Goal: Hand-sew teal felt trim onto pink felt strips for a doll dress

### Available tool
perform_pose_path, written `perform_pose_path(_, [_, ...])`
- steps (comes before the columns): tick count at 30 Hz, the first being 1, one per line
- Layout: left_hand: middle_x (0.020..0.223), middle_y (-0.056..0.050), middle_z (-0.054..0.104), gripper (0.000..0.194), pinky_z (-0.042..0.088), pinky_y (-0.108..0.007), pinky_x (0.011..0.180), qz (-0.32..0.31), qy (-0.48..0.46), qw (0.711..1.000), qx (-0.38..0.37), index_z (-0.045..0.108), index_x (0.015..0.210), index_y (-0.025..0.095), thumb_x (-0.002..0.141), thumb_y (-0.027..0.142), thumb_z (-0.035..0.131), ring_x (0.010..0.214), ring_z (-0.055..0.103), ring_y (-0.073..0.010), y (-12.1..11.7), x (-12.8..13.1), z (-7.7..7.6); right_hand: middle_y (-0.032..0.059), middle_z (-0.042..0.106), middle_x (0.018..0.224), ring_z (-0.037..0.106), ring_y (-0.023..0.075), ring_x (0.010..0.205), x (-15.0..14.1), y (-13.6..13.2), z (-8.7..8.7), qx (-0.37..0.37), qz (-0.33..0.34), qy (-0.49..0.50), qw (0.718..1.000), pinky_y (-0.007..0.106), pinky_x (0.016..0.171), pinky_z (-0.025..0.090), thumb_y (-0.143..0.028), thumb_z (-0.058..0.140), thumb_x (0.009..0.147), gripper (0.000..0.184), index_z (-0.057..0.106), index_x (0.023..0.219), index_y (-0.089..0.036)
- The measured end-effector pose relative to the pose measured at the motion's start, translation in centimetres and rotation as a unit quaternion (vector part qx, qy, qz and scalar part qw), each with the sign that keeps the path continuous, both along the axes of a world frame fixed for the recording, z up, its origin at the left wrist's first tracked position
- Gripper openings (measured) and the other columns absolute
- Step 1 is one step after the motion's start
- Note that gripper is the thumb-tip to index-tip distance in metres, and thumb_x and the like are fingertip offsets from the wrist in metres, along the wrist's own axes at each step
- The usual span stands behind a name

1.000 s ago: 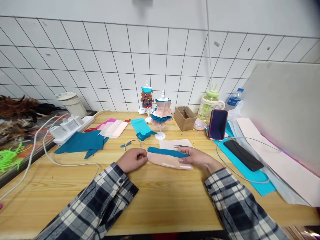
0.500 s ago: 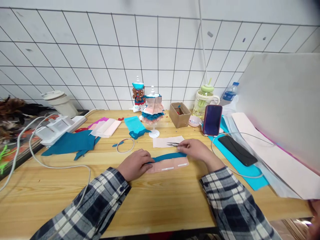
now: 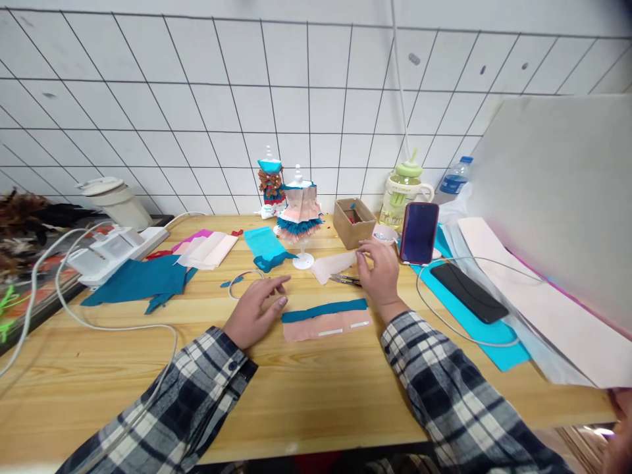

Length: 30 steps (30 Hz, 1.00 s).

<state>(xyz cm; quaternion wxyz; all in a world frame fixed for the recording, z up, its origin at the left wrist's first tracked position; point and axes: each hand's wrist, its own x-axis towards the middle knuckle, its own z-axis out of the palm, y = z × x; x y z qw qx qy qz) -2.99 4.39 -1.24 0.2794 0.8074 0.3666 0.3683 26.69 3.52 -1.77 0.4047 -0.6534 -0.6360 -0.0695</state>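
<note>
My right hand [image 3: 382, 271] pinches the right corner of a pale pink piece of crepe paper [image 3: 334, 264], which is partly lifted and tilted. Thread snips [image 3: 345, 280] lie on the table beside that paper, close under the hand. My left hand [image 3: 254, 311] is open, fingers stretched toward the right, holding nothing. Just to its right lies a pink paper strip [image 3: 302, 331] with a dark blue strip [image 3: 326, 308] along its upper edge. Two short white pieces of tape [image 3: 330, 332] sit on the pink strip. Partly behind the left hand is a bangle-like ring [image 3: 236, 280].
Behind stand a small dress form [image 3: 300, 210] in a ruffled paper dress and a second dressed form [image 3: 270, 187]. A cardboard box [image 3: 354, 222], propped phone [image 3: 419, 234], mug [image 3: 405, 194] and black phone [image 3: 468, 293] are on the right. Blue paper [image 3: 138, 280] and a power strip [image 3: 148, 242] lie left.
My left hand has let go of the blue and pink strips and moved left, opening. My right hand has moved up to the pale pink paper and raised its right corner.
</note>
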Motion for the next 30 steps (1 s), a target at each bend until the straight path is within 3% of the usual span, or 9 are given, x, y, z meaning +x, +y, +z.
perform_pose_path(5, [0.15,-0.01,0.04,0.091,0.027,-0.043,0.113,0.048,-0.073,0.995,0.046,0.034,0.148,0.025,0.071,0.048,0.076,0.137,0.036,-0.0335,-1.0,1.2,0.6,0.0036,0.072,0.111,0.062,0.0188,0.107,-3.1,-2.9,2.1,0.135,0.224,-0.078,0.962,0.035,0.095,0.044,-0.021,0.051,0.09,0.013,0.063,0.092,-0.024])
perform_pose_path(8, [0.155,-0.013,0.032,0.103,0.021,-0.05,0.116,0.024,-0.013,0.997,0.072,0.027,0.15,0.023,0.067,0.063,0.073,0.143,0.026,-0.0355,-1.6,2.0,0.7,0.0019,0.074,0.102,0.066,0.0173,0.101,-5.4,-4.4,3.2,0.191,0.312,-0.043,0.93,0.032,0.089,0.048,-0.016,0.055,0.087,0.013,0.062,0.093,-0.025])
perform_pose_path(12, [0.101,-0.007,0.071,0.041,0.028,-0.05,0.111,-0.007,0.066,0.998,0.016,0.069,0.097,0.021,0.084,0.058,0.058,0.104,0.062,-0.0269,-1.6,1.9,0.8,0.0008,0.069,0.082,0.064,0.0154,0.076,-5.4,-5.3,3.9,0.146,0.257,0.155,0.943,0.029,0.071,0.05,-0.021,0.056,0.087,0.004,0.058,0.088,-0.023])
perform_pose_path(14, [0.076,-0.004,0.068,0.045,0.04,-0.044,0.096,-0.027,0.056,0.998,-0.021,0.067,0.072,0.018,0.09,0.055,0.049,0.076,0.062,-0.0198,-1.4,1.4,0.9,-0.0011,0.064,0.075,0.06,0.0134,0.065,-3.8,-5.0,3.6,0.066,0.224,0.258,0.937,0.025,0.06,0.047,-0.027,0.057,0.087,0.005,0.056,0.088,-0.023])
perform_pose_path(17, [0.066,-0.004,0.061,0.05,0.044,-0.032,0.068,-0.04,0.02,0.998,-0.036,0.064,0.066,0.016,0.092,0.054,0.046,0.065,0.054,-0.0168,-1.2,0.9,0.9,-0.0024,0.06,0.07,0.057,0.0137,0.059,-1.0,-4.5,3.1,-0.068,0.258,0.346,0.9,0.025,0.055,0.046,-0.034,0.056,0.085,0.014,0.053,0.09,-0.022])
perform_pose_path(20, [0.062,-0.003,0.06,0.045,0.042,-0.032,0.073,-0.075,0.06,0.995,0.016,0.066,0.067,0.017,0.092,0.051,0.049,0.066,0.054,-0.0161,-1.3,1.0,1.0,0.0076,0.066,0.106,0.063,0.0243,0.1,-0.3,-5.0,3.5,-0.04,0.292,0.29,0.91,0.039,0.083,0.051,-0.038,0.045,0.087,0.023,0.055,0.1,-0.022])
perform_pose_path(23, [0.065,0.0,0.065,0.038,0.033,-0.039,0.095,-0.11,0.123,0.985,0.058,0.07,0.075,0.02,0.093,0.047,0.05,0.066,0.057,-0.0136,-1.5,1.4,1.1,0.0087,0.045,0.145,0.035,0.0331,0.137,-2.5,-6.5,4.7,0.079,0.205,0.11,0.969,0.053,0.11,0.028,-0.043,0.048,0.087,0.04,0.054,0.121,-0.024])
perform_pose_path(26, [0.069,0.0,0.068,0.037,0.027,-0.041,0.1,-0.11,0.138,0.983,0.052,0.072,0.08,0.022,0.093,0.048,0.049,0.068,0.059,-0.0131,-1.8,1.7,1.2,0.0094,0.054,0.138,0.041,0.0334,0.132,-6.0,-7.8,5.1,0.018,0.251,-0.053,0.966,0.056,0.115,0.015,-0.047,0.051,0.089,0.048,0.053,0.13,-0.023])
perform_pose_path(30, [0.075,-0.001,0.072,0.04,0.031,-0.039,0.098,-0.091,0.124,0.988,-0.01,0.071,0.08,0.022,0.091,0.053,0.049,0.07,0.061,-0.014,-1.9,1.6,1.2,0.0063,0.071,0.088,0.063,0.0196,0.084,-8.6,-7.9,3.5,-0.088,0.271,-0.038,0.958,0.035,0.09,0.042,-0.047,0.048,0.095,0.034,0.067,0.102,-0.02])
